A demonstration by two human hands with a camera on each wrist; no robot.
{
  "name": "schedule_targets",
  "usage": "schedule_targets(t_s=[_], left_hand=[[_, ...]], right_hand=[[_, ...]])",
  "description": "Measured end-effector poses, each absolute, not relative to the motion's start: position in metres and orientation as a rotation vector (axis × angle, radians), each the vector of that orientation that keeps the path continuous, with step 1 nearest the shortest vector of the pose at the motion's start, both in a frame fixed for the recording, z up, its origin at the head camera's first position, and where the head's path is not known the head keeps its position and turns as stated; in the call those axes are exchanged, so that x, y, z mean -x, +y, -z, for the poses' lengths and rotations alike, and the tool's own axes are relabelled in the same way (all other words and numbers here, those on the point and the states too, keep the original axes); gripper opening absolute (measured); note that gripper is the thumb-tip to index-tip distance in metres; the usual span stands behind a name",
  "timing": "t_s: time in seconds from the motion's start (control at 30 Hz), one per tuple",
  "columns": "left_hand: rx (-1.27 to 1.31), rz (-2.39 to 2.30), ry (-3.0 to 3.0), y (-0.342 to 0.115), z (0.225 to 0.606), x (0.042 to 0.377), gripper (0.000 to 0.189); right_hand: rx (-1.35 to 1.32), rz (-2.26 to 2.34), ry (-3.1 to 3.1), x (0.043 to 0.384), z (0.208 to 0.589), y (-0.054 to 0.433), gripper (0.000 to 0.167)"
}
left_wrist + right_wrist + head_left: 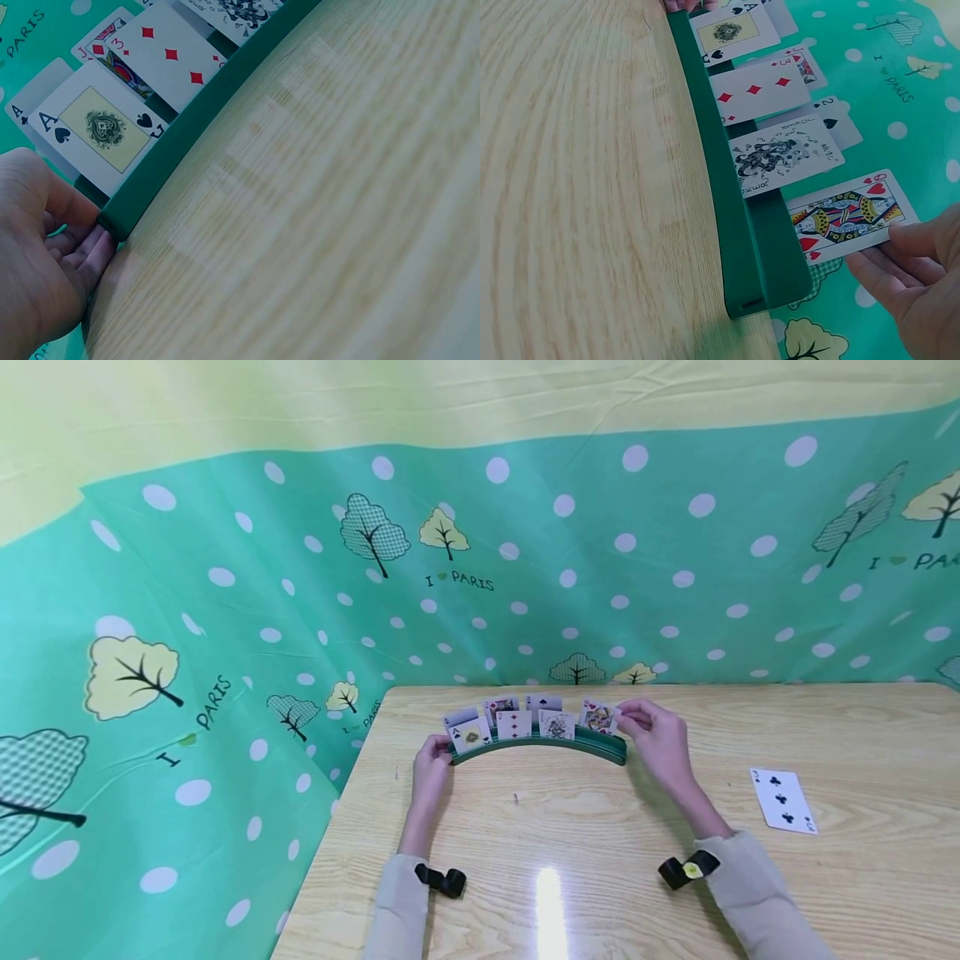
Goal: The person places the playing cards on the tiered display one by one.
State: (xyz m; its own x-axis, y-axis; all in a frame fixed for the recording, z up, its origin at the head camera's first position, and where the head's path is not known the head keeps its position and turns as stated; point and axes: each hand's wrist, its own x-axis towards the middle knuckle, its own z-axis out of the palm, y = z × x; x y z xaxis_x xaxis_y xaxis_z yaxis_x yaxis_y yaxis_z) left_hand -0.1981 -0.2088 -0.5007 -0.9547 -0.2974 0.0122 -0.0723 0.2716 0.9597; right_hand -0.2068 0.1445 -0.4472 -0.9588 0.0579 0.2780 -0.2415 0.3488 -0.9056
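A curved green card holder point(540, 742) stands on the table with playing cards upright in two rows. My left hand point(45, 247) grips its left end, fingertips at the corner beside the ace of spades point(97, 131). My right hand point(922, 281) pinches the outer edge of a queen of hearts point(847, 217) between thumb and fingers. The queen's lower edge is at the back slot, near the holder's right end. In the front row are the ace, a three of diamonds point(757, 91) and a joker point(784, 156). Behind them show a jack of diamonds point(116, 56) and a two of spades point(847, 124).
On the wooden table point(570, 827), a three of clubs point(783, 800) lies face up to the right of my right forearm. A green patterned cloth point(480, 560) hangs behind the table and along its left side. Black camera straps are on both wrists.
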Motion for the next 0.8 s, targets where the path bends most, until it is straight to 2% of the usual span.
schedule_targets(t_s=[0.8], left_hand=[[-0.356,1.741,-2.355,-0.2081,0.4991,0.1971,0.037]], right_hand=[[-0.159,-1.623,-2.371,0.2090,0.4521,0.1384,0.013]])
